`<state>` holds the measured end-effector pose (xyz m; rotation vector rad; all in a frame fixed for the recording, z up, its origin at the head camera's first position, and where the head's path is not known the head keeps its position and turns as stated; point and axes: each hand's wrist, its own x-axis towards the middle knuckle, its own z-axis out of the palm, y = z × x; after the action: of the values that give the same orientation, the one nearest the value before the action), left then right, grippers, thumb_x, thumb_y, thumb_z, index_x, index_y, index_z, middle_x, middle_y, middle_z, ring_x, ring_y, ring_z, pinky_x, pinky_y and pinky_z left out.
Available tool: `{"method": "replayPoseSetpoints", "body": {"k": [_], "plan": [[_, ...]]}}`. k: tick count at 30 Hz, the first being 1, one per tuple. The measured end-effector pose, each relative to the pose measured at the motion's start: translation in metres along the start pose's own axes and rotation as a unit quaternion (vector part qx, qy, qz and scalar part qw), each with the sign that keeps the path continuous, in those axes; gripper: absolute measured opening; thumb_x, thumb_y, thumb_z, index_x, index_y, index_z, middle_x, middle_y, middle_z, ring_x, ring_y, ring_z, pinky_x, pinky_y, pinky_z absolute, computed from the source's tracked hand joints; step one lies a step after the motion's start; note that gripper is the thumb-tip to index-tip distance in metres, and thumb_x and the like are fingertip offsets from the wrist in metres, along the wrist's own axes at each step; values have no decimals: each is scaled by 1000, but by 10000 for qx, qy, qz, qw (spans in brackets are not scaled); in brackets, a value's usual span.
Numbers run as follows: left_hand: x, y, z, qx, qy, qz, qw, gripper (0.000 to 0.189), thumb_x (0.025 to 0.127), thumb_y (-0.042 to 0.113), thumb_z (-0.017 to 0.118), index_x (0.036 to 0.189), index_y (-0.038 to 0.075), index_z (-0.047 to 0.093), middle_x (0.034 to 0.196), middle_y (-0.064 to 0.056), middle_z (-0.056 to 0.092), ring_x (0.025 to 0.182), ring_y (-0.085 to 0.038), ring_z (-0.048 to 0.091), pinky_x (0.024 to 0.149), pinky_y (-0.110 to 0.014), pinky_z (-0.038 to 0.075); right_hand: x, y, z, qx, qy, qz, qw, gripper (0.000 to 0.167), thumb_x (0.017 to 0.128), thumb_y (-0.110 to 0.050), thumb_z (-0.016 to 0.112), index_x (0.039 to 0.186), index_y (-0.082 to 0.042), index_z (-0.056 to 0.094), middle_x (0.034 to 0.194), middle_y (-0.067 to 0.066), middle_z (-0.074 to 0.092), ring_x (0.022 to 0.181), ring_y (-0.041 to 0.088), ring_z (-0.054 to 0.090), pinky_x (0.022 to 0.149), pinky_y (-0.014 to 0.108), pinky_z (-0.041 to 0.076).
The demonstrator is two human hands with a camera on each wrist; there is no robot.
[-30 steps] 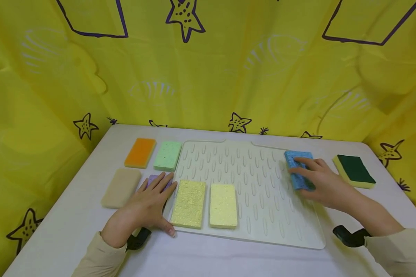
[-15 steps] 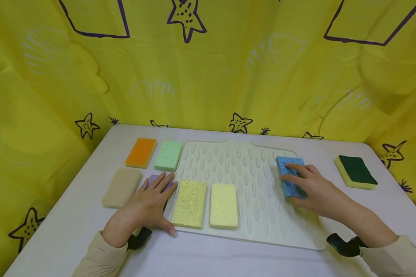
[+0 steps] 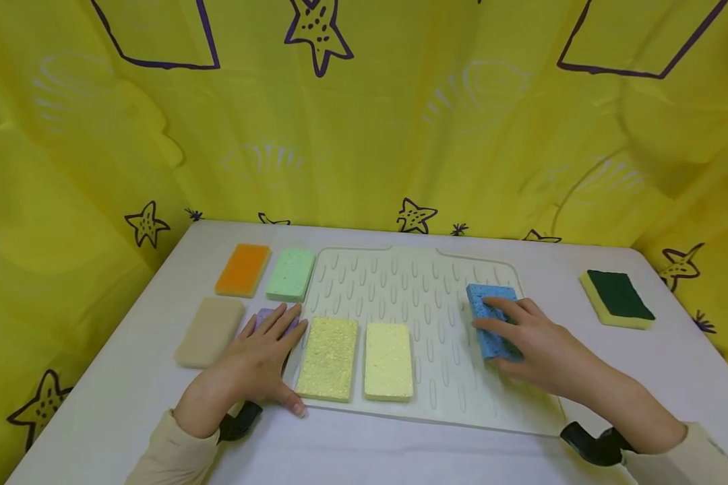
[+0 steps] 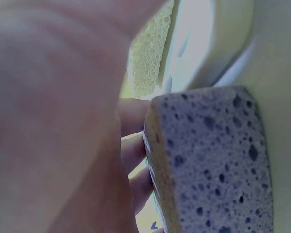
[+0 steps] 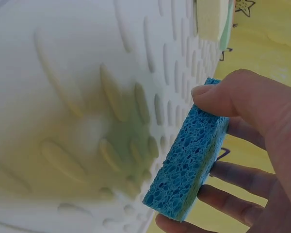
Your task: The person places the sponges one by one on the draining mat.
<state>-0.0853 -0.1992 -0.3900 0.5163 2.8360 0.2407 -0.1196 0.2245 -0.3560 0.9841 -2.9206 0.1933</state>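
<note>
My R hand (image 3: 536,343) is clamped thumb-to-fingers on the blue sponge (image 5: 186,158), over the R half of the mat (image 3: 421,283), w/ ribbed surface btwn it & the pale yellow sponge (image 3: 388,362); mat's R edge runs under that hand. L hand (image 3: 255,357) lies fingers apart on the purple sponge (image 4: 216,165) by the mat's L edge, same as 1 s ago. Vs then, blue's come L & nearer me, so more room to the green-topped sponge (image 3: 620,295) at R of the desk (image 3: 400,455).

Head view evenly lit; right wrist view dim, mat (image 5: 94,141) softly shadowed; left wrist view hazy, glare up top.
</note>
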Motion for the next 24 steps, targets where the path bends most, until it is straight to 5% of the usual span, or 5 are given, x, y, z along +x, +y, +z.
{"method": "replayPoseSetpoints", "body": {"k": [14,24], "plan": [[0,0,1,-6,2,-17,10000,137,48,78,80,155,7,33,167,-13,16,153,-38,12,118,-67,13,6,-19,6,127,-153,-56,9998,52,78,-27,83,127,-19,68,143,19,52,124,48,49,74,52,58],[0,1,-1,17,-9,-26,10000,137,48,79,79,155,6,33,166,-14,16,154,-38,12,118,-67,11,6,-31,8,142,-138,-117,9997,51,77,-26,82,126,-19,69,143,17,53,120,37,52,69,40,57]]}}
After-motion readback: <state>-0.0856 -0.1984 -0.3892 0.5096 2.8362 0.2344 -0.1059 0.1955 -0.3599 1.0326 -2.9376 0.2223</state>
